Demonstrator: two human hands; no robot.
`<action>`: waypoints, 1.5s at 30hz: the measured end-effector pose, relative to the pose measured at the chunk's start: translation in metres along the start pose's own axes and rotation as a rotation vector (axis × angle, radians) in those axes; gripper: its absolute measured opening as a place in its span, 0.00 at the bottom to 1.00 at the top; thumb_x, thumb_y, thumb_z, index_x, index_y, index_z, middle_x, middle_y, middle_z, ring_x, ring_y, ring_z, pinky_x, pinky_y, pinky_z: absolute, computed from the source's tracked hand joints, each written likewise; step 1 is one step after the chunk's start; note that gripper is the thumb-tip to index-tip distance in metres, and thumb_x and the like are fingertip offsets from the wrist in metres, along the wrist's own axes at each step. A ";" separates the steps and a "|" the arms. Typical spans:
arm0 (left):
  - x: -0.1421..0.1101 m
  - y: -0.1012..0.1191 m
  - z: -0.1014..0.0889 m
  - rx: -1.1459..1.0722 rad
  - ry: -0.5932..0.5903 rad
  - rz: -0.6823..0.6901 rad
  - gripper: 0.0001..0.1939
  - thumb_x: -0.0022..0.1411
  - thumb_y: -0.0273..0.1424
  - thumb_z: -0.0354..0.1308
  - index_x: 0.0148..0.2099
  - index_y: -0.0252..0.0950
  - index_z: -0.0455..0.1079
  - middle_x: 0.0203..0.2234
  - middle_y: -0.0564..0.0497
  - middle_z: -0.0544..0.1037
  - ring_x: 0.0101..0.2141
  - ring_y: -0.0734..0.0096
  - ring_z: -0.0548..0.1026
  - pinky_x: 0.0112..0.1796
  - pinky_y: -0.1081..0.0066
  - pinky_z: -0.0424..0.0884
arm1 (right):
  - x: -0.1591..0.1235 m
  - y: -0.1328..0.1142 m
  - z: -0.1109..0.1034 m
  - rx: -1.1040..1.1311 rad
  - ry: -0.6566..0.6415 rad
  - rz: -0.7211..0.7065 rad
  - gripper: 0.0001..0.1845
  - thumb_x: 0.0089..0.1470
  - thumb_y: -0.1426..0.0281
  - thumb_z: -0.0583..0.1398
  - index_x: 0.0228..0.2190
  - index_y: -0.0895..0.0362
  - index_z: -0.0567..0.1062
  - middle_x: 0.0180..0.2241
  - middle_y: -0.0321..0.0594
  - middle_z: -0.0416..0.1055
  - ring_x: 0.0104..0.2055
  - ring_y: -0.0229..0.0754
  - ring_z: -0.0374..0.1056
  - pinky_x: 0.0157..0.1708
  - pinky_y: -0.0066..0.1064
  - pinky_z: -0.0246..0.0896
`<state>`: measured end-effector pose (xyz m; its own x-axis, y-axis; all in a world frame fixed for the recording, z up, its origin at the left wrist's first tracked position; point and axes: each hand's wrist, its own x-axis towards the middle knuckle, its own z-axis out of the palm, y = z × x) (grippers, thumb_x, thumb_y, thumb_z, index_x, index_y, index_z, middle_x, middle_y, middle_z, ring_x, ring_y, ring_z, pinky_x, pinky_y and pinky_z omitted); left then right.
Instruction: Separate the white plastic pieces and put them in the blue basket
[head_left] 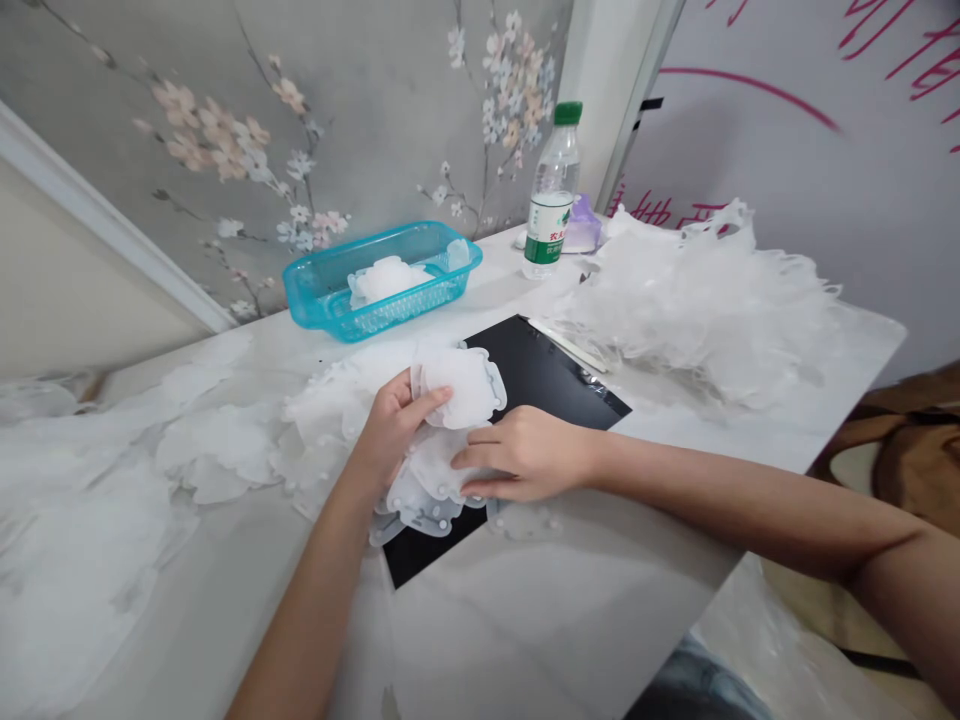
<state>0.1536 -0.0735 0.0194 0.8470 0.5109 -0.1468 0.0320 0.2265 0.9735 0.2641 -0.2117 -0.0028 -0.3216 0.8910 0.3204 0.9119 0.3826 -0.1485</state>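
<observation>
Left hand (394, 420): grasped a stack of white pieces (466, 388), thumb on top.
Right hand (529, 455): bent its fingers over loose pieces (424, 500); whether it pinched one, I could not tell.
Stack: jutted from the left hand, just beyond the right.
Loose pieces: lay between the hands, partly on a black sheet (559, 385).
Farther back: a blue tray (304, 298) and a bottle (551, 180).

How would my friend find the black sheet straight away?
On the white table, look in front of the blue plastic basket. Partly hidden by the right hand and frosted white pieces lies a flat black sheet. It's dark, unlike the pale pieces around it.
</observation>
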 end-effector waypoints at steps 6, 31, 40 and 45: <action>0.001 -0.001 -0.001 -0.011 0.005 -0.002 0.17 0.46 0.29 0.65 0.41 0.34 0.73 0.29 0.50 0.79 0.31 0.65 0.76 0.30 0.73 0.70 | 0.000 -0.001 0.001 0.043 0.007 0.002 0.17 0.62 0.63 0.49 0.37 0.58 0.74 0.30 0.38 0.74 0.23 0.33 0.64 0.21 0.28 0.45; 0.002 -0.002 -0.002 -0.057 -0.033 0.013 0.13 0.48 0.26 0.63 0.39 0.34 0.72 0.27 0.52 0.78 0.29 0.70 0.75 0.30 0.76 0.69 | 0.000 -0.001 0.000 0.181 0.039 0.060 0.14 0.62 0.68 0.48 0.36 0.58 0.71 0.28 0.39 0.75 0.22 0.33 0.63 0.22 0.26 0.48; 0.001 -0.003 -0.002 0.001 -0.052 0.018 0.10 0.49 0.29 0.63 0.36 0.34 0.71 0.25 0.53 0.77 0.26 0.71 0.74 0.29 0.75 0.69 | 0.001 -0.007 -0.012 0.433 0.533 0.331 0.06 0.57 0.70 0.53 0.29 0.57 0.68 0.17 0.28 0.56 0.18 0.29 0.50 0.20 0.23 0.47; 0.001 -0.005 -0.004 0.038 -0.087 0.021 0.16 0.49 0.32 0.61 0.42 0.34 0.72 0.29 0.50 0.78 0.30 0.66 0.75 0.28 0.74 0.67 | 0.005 0.003 -0.012 0.702 0.727 0.708 0.11 0.55 0.64 0.56 0.26 0.57 0.68 0.18 0.29 0.53 0.20 0.30 0.48 0.20 0.24 0.46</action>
<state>0.1520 -0.0704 0.0139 0.8907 0.4407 -0.1115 0.0319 0.1840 0.9824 0.2684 -0.2090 0.0091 0.6087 0.6981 0.3771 0.4206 0.1190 -0.8994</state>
